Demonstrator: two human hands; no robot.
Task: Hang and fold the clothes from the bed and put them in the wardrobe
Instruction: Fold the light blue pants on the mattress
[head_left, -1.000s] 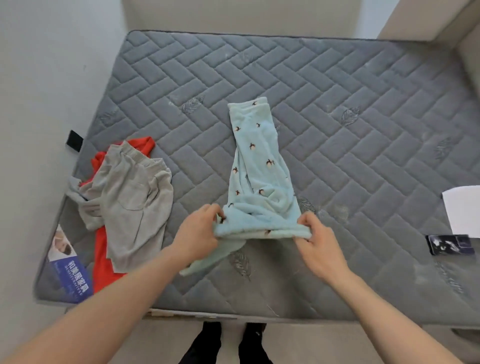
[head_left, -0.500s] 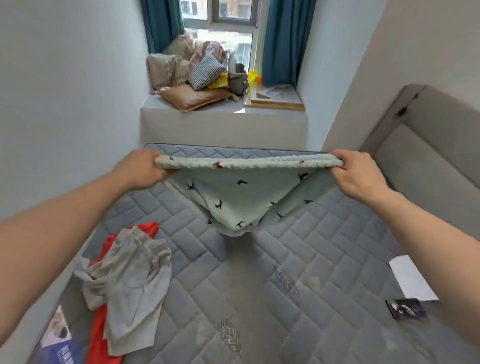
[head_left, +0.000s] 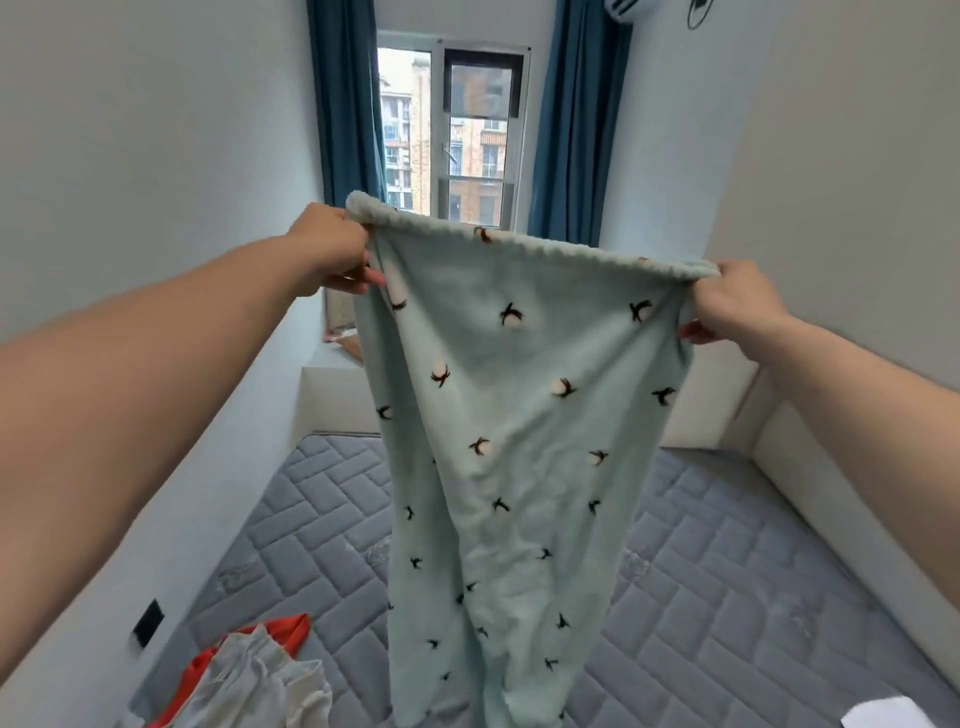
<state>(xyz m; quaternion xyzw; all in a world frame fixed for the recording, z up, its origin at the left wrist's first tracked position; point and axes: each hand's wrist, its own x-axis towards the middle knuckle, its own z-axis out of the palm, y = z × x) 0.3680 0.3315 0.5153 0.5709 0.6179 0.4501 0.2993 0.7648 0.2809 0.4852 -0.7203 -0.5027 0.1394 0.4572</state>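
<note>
Pale green fleece trousers (head_left: 509, 426) with small dark-and-white motifs hang full length in the air above the grey quilted mattress (head_left: 727, 597). My left hand (head_left: 332, 249) grips the left end of the waistband, and my right hand (head_left: 737, 306) grips the right end, stretching it wide at chest height. The legs dangle down to the bottom of the view. A grey garment (head_left: 260, 686) lies crumpled over a red garment (head_left: 280, 631) at the mattress's near left corner.
A white wall runs along the left with a black socket (head_left: 148, 621). A padded headboard (head_left: 831, 493) lines the right side. Beyond the bed are a window (head_left: 452, 135) with blue curtains and a sill ledge. White paper (head_left: 888, 714) lies at the bottom right.
Both hands have raised the trousers from the mattress to chest height. The garment has unfolded and now hangs full length. My head has tilted up toward the window.
</note>
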